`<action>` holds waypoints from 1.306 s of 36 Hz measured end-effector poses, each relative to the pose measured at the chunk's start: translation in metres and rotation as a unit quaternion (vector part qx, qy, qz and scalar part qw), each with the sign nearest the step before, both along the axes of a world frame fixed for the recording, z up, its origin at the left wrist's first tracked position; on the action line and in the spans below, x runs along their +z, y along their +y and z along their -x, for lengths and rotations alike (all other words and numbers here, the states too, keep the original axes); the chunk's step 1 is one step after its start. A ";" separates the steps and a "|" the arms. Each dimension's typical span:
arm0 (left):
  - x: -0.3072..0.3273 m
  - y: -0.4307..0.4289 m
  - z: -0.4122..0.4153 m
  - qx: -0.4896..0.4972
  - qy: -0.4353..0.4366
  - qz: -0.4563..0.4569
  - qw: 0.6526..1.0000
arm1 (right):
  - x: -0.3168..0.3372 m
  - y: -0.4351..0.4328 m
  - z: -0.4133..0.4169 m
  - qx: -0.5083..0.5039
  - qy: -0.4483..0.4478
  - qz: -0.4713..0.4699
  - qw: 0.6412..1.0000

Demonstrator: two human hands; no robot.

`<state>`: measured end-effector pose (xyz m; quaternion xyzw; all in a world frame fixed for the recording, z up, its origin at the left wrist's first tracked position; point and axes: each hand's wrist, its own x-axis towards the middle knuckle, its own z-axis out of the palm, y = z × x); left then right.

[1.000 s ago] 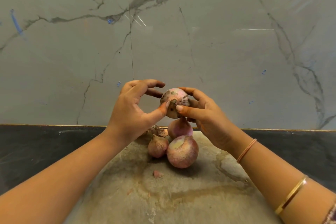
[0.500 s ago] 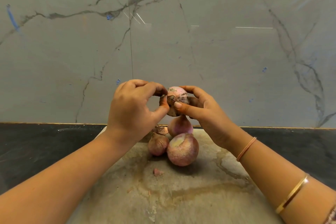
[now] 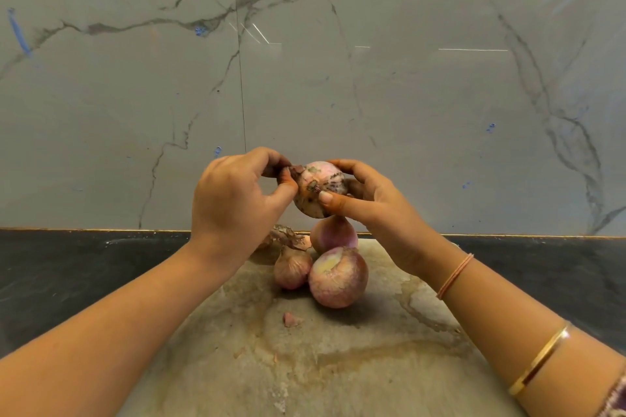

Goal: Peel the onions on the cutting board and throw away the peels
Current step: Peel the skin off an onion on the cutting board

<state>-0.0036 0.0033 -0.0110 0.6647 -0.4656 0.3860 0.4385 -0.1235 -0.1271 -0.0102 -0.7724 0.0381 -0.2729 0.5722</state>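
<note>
Partly peeled pink-and-white onion (image 3: 320, 191) held above the stained beige cutting board (image 3: 338, 366). The right hand (image 3: 379, 210) grips it from 3 o'clock; the left hand (image 3: 237, 200) pinches a brown skin flap (image 3: 296, 170) at its 10 o'clock. At its 6 o'clock, three reddish-skinned onions (image 3: 338, 278) cluster on the board, touching; a small pink peel scrap (image 3: 290, 319) lies at their 7 o'clock.

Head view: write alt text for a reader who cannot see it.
Two bare hands hold an onion above a stained cutting board: the right hand grips it, the left hand pinches its skin. More onions and a peel scrap lie on the board below.
</note>
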 end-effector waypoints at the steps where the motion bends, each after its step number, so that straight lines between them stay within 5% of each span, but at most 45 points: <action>1: 0.000 0.000 0.000 -0.009 0.024 0.007 1.000 | 0.000 0.000 0.000 0.003 0.000 -0.001 1.000; 11: -0.006 -0.002 -0.022 0.015 0.199 0.009 0.980 | 0.001 -0.004 0.000 -0.001 -0.003 -0.043 0.999; 27: -0.009 0.000 -0.026 0.042 0.217 -0.054 0.974 | 0.004 -0.010 0.003 0.043 -0.060 -0.255 0.964; 39: -0.007 -0.003 -0.017 -0.044 0.144 -0.049 0.987 | 0.001 -0.010 0.001 0.033 -0.044 -0.166 0.985; 47: -0.002 -0.001 -0.009 -0.108 -0.064 -0.025 0.992 | 0.001 -0.008 0.000 -0.021 -0.002 -0.069 0.997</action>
